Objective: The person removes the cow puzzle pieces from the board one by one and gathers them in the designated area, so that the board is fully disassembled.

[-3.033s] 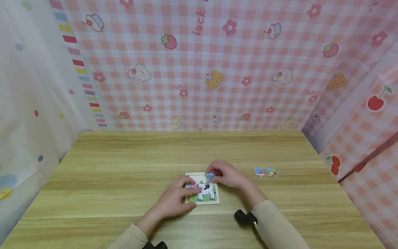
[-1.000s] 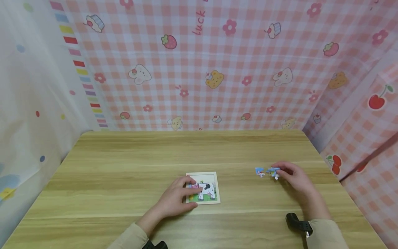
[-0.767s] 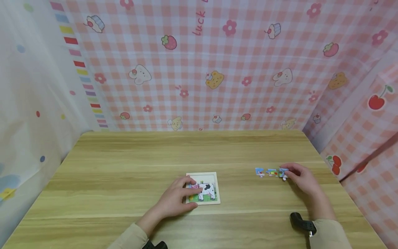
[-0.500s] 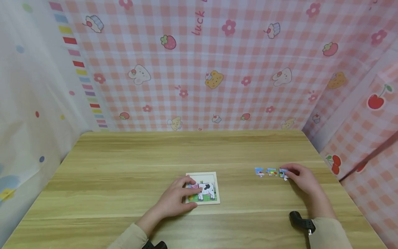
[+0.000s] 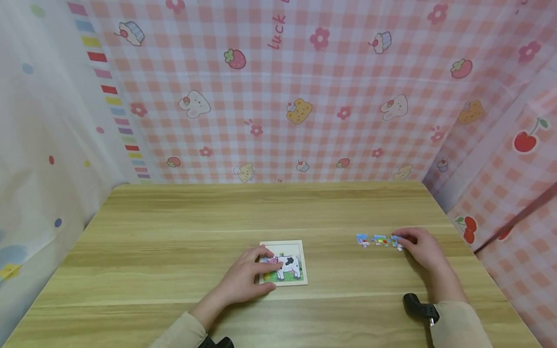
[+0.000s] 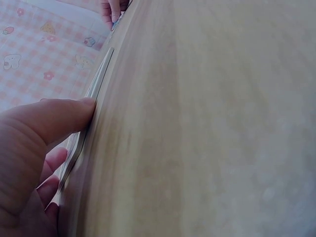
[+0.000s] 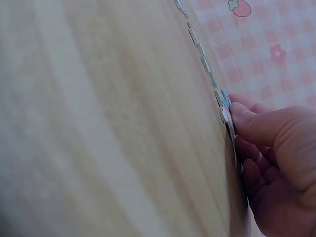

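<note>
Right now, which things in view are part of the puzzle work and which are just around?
In use:
- puzzle board, left hand resting on it
- three loose puzzle pieces in a row on the table
- right hand touching the rightmost piece

Just there:
- wooden table
- pink checked backdrop
- wrist camera mount

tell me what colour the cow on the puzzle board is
White with black patches on the cow, clearest in the head view.
</note>
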The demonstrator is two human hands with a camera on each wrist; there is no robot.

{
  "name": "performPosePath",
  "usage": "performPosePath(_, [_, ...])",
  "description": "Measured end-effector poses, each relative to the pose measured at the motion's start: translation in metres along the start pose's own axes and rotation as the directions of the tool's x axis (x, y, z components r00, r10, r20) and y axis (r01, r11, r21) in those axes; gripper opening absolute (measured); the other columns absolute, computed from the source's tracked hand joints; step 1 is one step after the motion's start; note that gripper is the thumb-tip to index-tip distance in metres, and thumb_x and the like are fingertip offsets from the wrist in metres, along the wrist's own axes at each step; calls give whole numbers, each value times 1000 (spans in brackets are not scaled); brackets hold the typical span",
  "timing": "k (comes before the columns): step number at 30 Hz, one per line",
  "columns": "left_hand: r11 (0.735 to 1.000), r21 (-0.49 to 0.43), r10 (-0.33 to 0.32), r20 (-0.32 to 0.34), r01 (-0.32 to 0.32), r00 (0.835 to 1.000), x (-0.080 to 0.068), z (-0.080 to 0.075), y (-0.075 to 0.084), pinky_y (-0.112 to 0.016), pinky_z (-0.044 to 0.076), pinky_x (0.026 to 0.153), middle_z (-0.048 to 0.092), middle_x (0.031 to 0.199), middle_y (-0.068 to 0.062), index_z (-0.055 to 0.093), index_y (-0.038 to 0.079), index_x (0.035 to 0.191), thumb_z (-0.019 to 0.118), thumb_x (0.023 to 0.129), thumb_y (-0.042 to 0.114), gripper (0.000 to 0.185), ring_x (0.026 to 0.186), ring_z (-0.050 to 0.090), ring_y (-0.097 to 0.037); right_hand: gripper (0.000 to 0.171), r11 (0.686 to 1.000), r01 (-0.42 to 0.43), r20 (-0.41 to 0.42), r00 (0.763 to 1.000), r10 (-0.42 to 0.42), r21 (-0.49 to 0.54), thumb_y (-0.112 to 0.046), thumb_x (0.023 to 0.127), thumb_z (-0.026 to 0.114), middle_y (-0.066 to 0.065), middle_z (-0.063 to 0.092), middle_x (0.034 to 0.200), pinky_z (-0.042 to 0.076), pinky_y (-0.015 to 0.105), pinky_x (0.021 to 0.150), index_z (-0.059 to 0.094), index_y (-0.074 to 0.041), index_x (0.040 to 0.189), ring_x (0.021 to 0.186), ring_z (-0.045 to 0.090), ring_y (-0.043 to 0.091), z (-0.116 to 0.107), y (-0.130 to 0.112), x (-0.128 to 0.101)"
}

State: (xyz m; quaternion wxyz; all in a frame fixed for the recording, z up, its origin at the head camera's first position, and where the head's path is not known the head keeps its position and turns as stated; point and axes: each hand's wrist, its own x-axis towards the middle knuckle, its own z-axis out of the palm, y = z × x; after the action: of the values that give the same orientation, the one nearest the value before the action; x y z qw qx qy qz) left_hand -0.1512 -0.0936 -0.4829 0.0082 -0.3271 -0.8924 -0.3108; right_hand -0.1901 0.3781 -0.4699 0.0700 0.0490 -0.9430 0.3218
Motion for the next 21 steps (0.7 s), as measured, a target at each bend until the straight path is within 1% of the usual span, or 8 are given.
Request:
performPosePath(8, [1000,3,5,-3,-5,1000,-1,-2,3,-52,33,111,55,130,-4,71,21,126,80,82,27,45,132,42,-31,11,998,70,-41,997,-70,-2,3,89,69,17,69,94,43,21,69,72,5,99,78,54,5,1,1,1])
performPosePath(12, [1000,-3,8,-4,-8,1000,-1,-3,4,-53,33,111,56,129,-5,71,20,126,80,82,26,45,132,42,-32,11,996,83,-56,995,-84,-10,3,89,69,17,69,94,43,21,70,73,5,99,79,55,4,1,2,1])
performPosePath(16, [1000,-12,7,-2,-7,1000,0,-4,5,-54,33,110,56,129,-5,71,20,126,80,83,25,44,131,43,-32,13,998,62,-84,995,-61,7,0,92,66,21,67,101,41,22,77,72,5,103,89,54,8,0,0,-3])
performPosePath(19, [1000,-10,9,-4,-9,1000,-1,-3,4,-53,34,110,56,129,-4,71,20,126,80,83,26,44,131,43,-31,17,999,34,-105,994,-30,28,-4,95,63,23,66,107,39,20,81,70,5,108,96,53,8,-2,-2,-6])
performPosePath(21, [1000,-5,13,-9,-13,1000,-1,-2,3,-52,34,110,56,129,-4,71,21,126,80,82,27,45,130,43,-30,19,999,22,-102,995,-18,40,-6,97,63,24,66,108,40,19,79,70,5,110,95,53,6,-3,-5,-7])
